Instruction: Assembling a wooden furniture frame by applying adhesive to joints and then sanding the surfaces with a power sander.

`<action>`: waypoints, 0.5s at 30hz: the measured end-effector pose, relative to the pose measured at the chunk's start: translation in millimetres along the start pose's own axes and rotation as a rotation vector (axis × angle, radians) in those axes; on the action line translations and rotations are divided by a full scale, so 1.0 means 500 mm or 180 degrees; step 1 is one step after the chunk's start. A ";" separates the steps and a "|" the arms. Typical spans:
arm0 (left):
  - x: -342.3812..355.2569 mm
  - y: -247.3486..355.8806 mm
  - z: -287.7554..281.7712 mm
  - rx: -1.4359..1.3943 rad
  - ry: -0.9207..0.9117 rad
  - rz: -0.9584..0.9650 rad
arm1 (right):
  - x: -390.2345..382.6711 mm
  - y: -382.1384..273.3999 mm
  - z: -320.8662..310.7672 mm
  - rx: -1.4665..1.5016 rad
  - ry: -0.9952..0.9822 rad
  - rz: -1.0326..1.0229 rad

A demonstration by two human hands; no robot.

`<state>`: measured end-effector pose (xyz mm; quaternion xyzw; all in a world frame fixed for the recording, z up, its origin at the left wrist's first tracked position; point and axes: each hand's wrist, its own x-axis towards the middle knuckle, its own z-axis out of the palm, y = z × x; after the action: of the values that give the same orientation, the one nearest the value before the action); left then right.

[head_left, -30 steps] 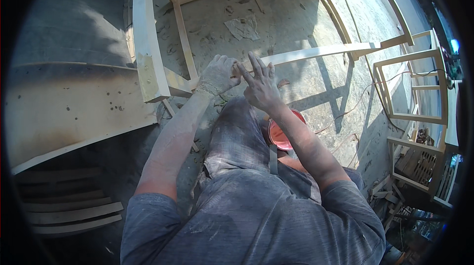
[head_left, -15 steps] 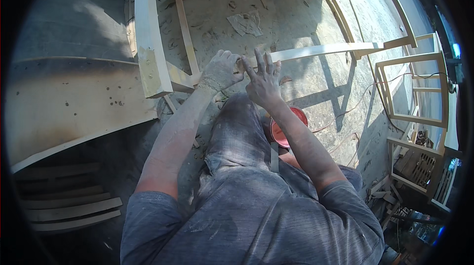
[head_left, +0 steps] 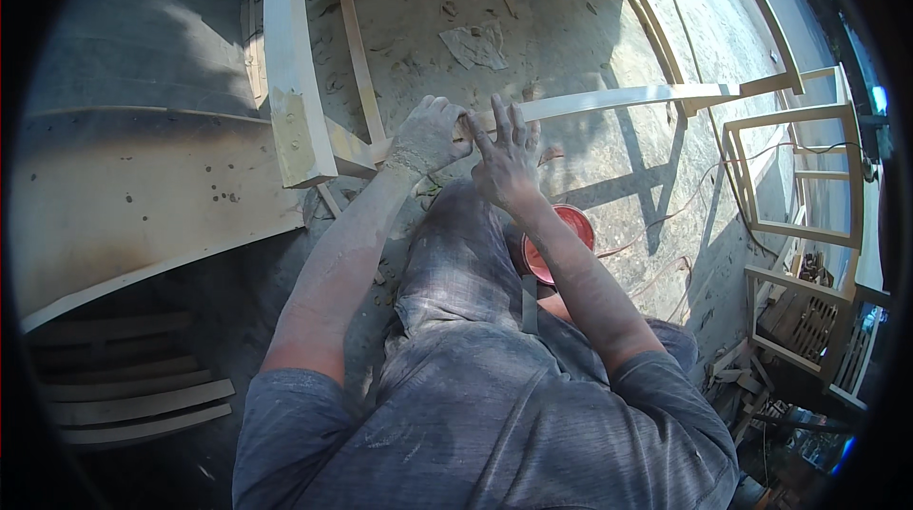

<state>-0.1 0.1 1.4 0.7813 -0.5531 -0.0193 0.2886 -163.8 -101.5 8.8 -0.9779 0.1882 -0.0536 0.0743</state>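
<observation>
A pale wooden rail (head_left: 618,101) of a frame crosses in front of me. My left hand (head_left: 428,137), coated in whitish dust, has its fingers curled over the left part of this rail. Close beside it, my right hand (head_left: 507,156) is open with fingers spread, and its index finger reaches to the rail by the left thumb. Whether a small thing lies between the hands is hidden. Under my right forearm stands a round red container (head_left: 538,261), partly covered by the arm.
A thick wooden post (head_left: 293,82) rises left of my hands, beside a wide wooden panel (head_left: 143,196). Curved slats (head_left: 143,405) lie at lower left. More wooden frames (head_left: 799,177) stand at right. A crumpled sheet (head_left: 475,46) and a thin cable (head_left: 656,223) lie on the concrete floor.
The whole view has shifted very slightly. Both hands stay at the same spot on the rail, with hardly any change in the fingers.
</observation>
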 end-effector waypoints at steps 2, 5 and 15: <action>0.002 0.003 0.002 -0.0050 -0.0077 -0.0050 | -0.001 0.004 0.007 0.0046 0.0122 0.0004; -0.001 0.002 -0.008 -0.0016 -0.0064 0.0045 | 0.000 -0.003 0.004 -0.0049 0.0025 0.0000; 0.001 0.008 -0.011 -0.0274 0.0046 -0.0171 | 0.002 -0.009 -0.014 -0.0210 -0.0198 -0.0014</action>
<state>-1.3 1.0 8.1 0.7828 -0.5285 -0.0452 0.3253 -162.0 -98.5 16.6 -0.9814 0.1853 -0.0171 0.0477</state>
